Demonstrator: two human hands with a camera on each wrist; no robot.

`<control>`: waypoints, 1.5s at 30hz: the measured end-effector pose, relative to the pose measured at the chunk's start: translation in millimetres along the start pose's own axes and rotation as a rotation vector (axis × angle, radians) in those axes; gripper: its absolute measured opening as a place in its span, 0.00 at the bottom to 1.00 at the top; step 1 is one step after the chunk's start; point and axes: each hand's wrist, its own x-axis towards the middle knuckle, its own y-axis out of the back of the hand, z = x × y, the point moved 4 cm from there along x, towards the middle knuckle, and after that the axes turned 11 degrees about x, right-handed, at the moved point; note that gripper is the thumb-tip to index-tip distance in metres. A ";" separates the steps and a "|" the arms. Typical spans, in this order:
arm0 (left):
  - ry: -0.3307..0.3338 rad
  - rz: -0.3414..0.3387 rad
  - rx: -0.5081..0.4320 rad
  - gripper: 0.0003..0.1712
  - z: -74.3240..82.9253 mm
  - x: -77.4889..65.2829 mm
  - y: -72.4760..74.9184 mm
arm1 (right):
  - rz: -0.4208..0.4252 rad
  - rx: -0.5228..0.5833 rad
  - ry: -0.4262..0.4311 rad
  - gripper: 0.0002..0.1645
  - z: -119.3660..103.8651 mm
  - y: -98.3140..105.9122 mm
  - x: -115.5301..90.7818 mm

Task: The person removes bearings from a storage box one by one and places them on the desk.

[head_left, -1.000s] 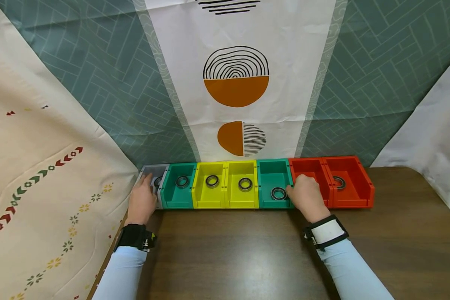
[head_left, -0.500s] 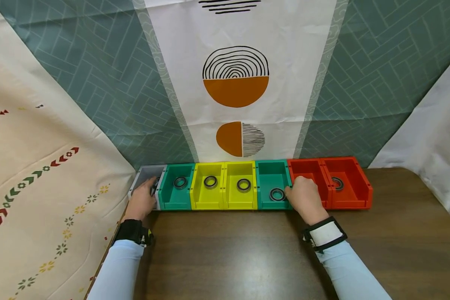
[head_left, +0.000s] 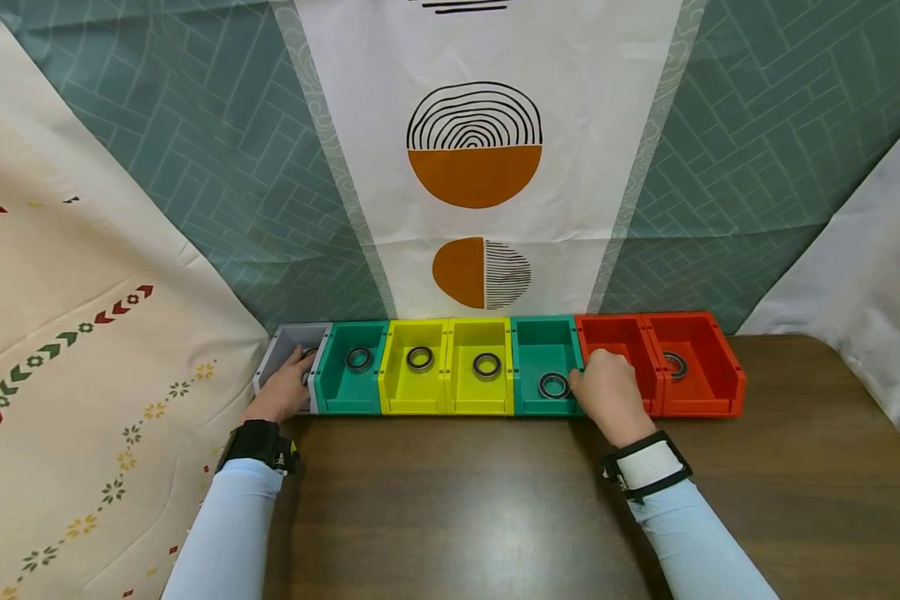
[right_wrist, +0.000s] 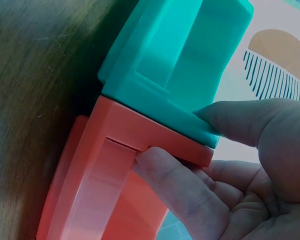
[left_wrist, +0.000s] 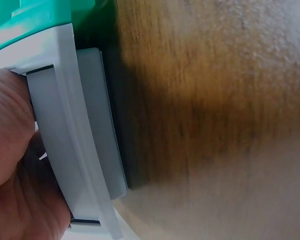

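My left hand (head_left: 281, 390) reaches into the grey bin (head_left: 270, 360) at the left end of a row. Its fingers pinch a ball bearing (head_left: 310, 353), mostly hidden behind them. In the left wrist view, the grey bin's front wall (left_wrist: 65, 140) covers the fingertips. My right hand (head_left: 611, 396) grips the adjoining walls of a green bin (head_left: 546, 342) and a red bin (head_left: 615, 332). In the right wrist view, the thumb lies on the green bin's side and a finger is inside the red one. Another ball bearing (head_left: 553, 386) lies flat in that green bin.
Between them stand a green bin (head_left: 333, 392) and two yellow bins (head_left: 416, 404) (head_left: 480, 404), each with a bearing. The far-right red bin (head_left: 708, 404) holds a bearing (head_left: 675, 365) near its left wall. A brown wooden table (head_left: 450, 500) lies before the row; patterned cloth hangs behind.
My left hand has shifted slightly left and turned within the grey bin; the bearing there has tilted and is now more hidden by the fingers. The right hand keeps its grip.
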 end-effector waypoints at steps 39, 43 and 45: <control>0.015 0.166 0.156 0.28 3.9 3.7 3.3 | 0.000 -0.004 -0.029 0.18 -1.5 -1.2 -0.5; 0.033 0.128 0.174 0.26 3.9 4.5 2.1 | 0.002 -0.013 -0.031 0.18 -0.4 -1.4 0.2; 0.034 0.118 0.167 0.25 4.5 4.3 3.0 | 0.003 -0.016 -0.033 0.18 0.0 -1.5 0.6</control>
